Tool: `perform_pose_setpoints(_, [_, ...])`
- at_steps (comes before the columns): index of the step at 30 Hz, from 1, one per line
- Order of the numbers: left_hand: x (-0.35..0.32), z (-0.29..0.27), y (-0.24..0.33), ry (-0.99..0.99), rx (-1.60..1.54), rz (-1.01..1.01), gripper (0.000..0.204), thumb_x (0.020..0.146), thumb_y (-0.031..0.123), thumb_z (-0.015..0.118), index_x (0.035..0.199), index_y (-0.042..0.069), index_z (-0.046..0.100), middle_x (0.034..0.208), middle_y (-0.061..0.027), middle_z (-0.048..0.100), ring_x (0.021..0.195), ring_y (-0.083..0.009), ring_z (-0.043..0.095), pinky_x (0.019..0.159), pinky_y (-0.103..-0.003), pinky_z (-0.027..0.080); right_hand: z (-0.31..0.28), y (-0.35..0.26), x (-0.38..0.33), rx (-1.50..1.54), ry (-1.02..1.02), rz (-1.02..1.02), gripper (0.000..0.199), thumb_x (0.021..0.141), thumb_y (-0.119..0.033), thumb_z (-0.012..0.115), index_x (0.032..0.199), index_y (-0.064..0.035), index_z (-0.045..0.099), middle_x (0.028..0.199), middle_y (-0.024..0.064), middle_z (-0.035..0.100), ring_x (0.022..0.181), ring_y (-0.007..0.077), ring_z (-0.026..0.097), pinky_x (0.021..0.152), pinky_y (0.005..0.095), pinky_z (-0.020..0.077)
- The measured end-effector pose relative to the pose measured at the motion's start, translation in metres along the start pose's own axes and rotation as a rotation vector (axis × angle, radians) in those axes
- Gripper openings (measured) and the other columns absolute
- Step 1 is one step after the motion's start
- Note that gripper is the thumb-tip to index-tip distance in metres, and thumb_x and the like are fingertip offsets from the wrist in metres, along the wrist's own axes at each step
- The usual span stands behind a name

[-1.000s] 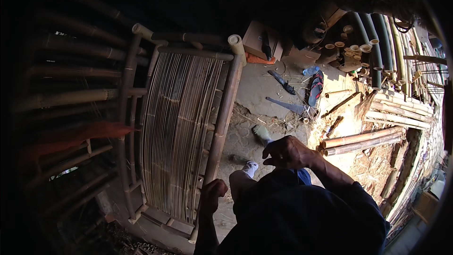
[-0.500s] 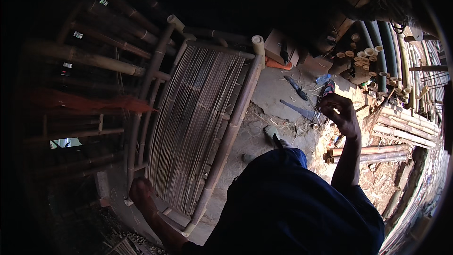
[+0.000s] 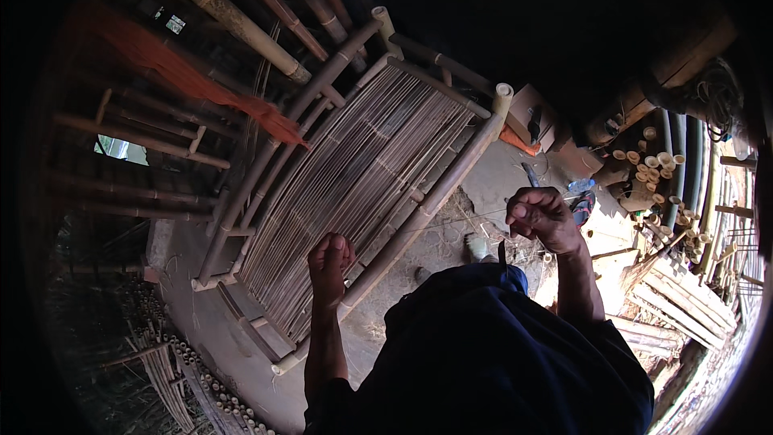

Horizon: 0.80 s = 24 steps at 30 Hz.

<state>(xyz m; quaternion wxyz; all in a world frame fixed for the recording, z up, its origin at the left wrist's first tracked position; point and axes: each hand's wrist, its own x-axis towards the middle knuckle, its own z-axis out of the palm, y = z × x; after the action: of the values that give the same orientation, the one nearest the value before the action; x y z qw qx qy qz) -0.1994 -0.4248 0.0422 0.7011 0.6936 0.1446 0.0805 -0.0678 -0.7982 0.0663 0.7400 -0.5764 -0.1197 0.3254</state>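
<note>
A bamboo frame [image 3: 427, 209] with a deck of thin slats [image 3: 354, 185] lies on the dirt ground in front of me. My left hand [image 3: 330, 262] rests on the slats beside the near rail, fingers held together; whether it grips anything is unclear. To the right of the frame, my right hand [image 3: 543, 217] is raised above my dark blue clothing [image 3: 491, 354]. It is closed on a thin strand [image 3: 467, 220] that runs left toward the rail.
An orange cloth [image 3: 185, 80] hangs over bamboo poles [image 3: 241, 16] at the upper left. Cut bamboo tubes [image 3: 660, 161] and stacked poles [image 3: 684, 298] crowd the right side. A cardboard box [image 3: 527, 109] lies beyond the frame. Bundled thin sticks [image 3: 193, 379] lie at the lower left.
My left hand has moved from the frame's lower corner up to the near rail. My right hand has drawn closer to my body. The view has swung, tilting the frame.
</note>
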Motion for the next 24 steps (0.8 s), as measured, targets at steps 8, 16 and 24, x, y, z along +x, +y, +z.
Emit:
perform_pose_setpoints(8, [-0.001,0.030,-0.055,-0.015,0.007,0.035,0.029,0.103,0.023,0.051,0.080,0.006,0.053,0.070,0.0001,0.048,0.062,-0.0075,0.041,0.056,-0.024,0.033,-0.015,-0.040,-0.014,0.643,-0.204,-0.730,0.030,0.095,-0.030,0.059,0.076,-0.0106,0.046,0.085,0.0063,0.053,0.083,0.0262,0.057,0.103,0.0543,0.0403])
perform_pose_setpoints(16, [0.012,0.053,-0.065,-0.109,0.260,0.273,0.023,0.103,0.015,0.051,0.097,-0.004,0.061,0.122,-0.0138,0.061,0.083,-0.0132,0.061,0.076,-0.029,0.050,-0.003,-0.043,0.010,0.222,0.054,-0.604,0.092,0.075,-0.066,0.072,0.131,0.0031,0.048,0.100,0.0022,0.053,0.070,0.0066,0.039,0.056,0.0200,0.0335])
perform_pose_setpoints(24, [0.013,0.107,-0.026,-0.214,0.184,0.216,0.022,0.103,0.018,0.053,0.101,-0.002,0.064,0.080,-0.0065,0.063,0.078,-0.0129,0.061,0.072,-0.028,0.049,0.098,0.063,0.078,-0.319,0.108,-0.315,0.019,0.087,-0.016,0.075,0.099,-0.0017,0.072,0.086,0.0073,0.065,0.065,0.0115,0.055,0.057,0.0301,0.0452])
